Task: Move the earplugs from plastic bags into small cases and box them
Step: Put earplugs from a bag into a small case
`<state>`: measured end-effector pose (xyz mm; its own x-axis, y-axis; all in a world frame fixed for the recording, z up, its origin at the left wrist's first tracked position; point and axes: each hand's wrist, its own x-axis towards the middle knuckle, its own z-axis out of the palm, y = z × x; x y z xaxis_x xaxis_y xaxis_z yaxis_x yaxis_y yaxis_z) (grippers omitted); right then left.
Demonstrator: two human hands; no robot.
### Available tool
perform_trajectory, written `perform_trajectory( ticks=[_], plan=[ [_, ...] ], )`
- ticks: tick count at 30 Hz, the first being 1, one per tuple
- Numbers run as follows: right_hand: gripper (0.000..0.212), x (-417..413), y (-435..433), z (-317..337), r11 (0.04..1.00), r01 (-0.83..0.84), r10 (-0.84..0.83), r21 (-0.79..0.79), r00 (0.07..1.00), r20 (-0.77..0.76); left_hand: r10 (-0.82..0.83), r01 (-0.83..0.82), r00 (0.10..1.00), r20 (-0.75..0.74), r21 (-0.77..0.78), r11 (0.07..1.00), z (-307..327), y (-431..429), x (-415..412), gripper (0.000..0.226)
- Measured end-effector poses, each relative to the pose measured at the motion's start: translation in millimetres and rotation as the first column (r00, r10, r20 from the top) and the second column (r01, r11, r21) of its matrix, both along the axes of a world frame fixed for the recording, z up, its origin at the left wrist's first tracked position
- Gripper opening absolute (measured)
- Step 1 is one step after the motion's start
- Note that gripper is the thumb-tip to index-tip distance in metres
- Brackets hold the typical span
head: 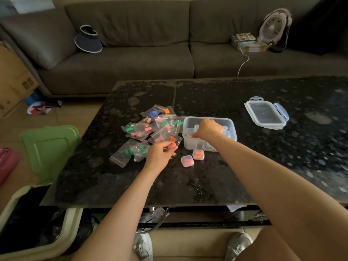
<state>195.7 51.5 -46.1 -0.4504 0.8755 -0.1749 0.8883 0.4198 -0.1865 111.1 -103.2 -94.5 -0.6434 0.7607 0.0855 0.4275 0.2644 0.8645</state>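
Left hand (160, 154) pinching pink earplugs (172, 146), right hand (208, 129) down in box (233, 133), its grasp impossible to tell, contents blurred

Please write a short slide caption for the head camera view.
Left hand holds pink earplugs beside the bags; right hand reaches into the clear box.

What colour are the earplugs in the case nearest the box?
Orange earplugs, clearest in the head view.
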Motion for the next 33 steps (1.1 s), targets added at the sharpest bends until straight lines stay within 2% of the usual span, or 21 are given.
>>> perform_trajectory(
  ticks=[4, 7, 10, 13, 15, 18, 21, 25, 28, 31, 33],
  plan=[
    [0.043, -0.7, 2.0, -4.5, 0.999, 0.042, -0.043, -0.026, 0.998, -0.052, -0.030, 0.025, 0.997, -0.069, -0.075, 0.997, -1.0, -1.6, 0.5, 0.028],
    [0.033, 1.2, 0.0, -2.1, 0.996, 0.043, -0.036, 0.080, 0.996, -0.080, -0.089, 0.028, 0.961, -0.261, -0.228, 0.973, -7.5, -3.7, 1.6, 0.032],
    [0.029, 10.0, -13.5, 10.6, 0.987, 0.018, 0.027, 0.157, 0.959, -0.284, -0.151, 0.008, 0.917, -0.368, -0.363, 0.932, -14.5, -3.6, -0.3, 0.032],
    [0.026, 21.4, -36.5, 21.8, 0.999, -0.047, 0.054, 0.026, 0.846, -0.531, -0.183, 0.015, 0.910, -0.372, -0.412, 0.911, -15.9, -3.0, 0.0, 0.032],
    [0.024, 27.4, -49.6, 25.4, 0.988, -0.110, 0.015, -0.109, 0.766, -0.643, -0.190, 0.015, 0.906, -0.378, -0.421, 0.907, -14.8, -4.0, 2.1, 0.035],
    [0.025, 34.3, -61.7, 20.3, 0.932, -0.178, -0.096, -0.315, 0.718, -0.689, -0.171, 0.031, 0.920, -0.352, -0.368, 0.929, -11.6, -7.5, 6.0, 0.044],
    [0.027, 40.9, -68.7, 5.4, 0.881, -0.184, -0.199, -0.435, 0.690, -0.696, -0.134, 0.061, 0.953, -0.272, -0.263, 0.963, -2.4, -11.2, 12.2, 0.051],
    [0.017, 46.6, -71.4, -5.9, 0.760, -0.206, -0.385, -0.617, 0.622, -0.682, -0.132, 0.129, 0.975, -0.181, -0.024, 0.991, 12.4, -11.0, 20.1, 0.050],
    [0.006, 46.7, -70.2, -6.5, 0.643, -0.285, -0.492, -0.710, 0.557, -0.669, -0.125, 0.132, 0.990, -0.066, 0.117, 0.984, 19.0, -10.5, 23.2, 0.036],
    [0.011, 47.0, -68.8, -6.9, 0.495, -0.416, -0.557, -0.763, 0.521, -0.646, -0.115, 0.104, 0.992, 0.055, 0.169, 0.980, 22.3, -12.3, 22.7, 0.031],
    [0.014, 48.2, -69.9, -6.1, 0.417, -0.474, -0.586, -0.775, 0.512, -0.628, -0.128, 0.110, 0.988, 0.083, 0.187, 0.976, 23.3, -13.3, 22.5, 0.032]
  ],
)
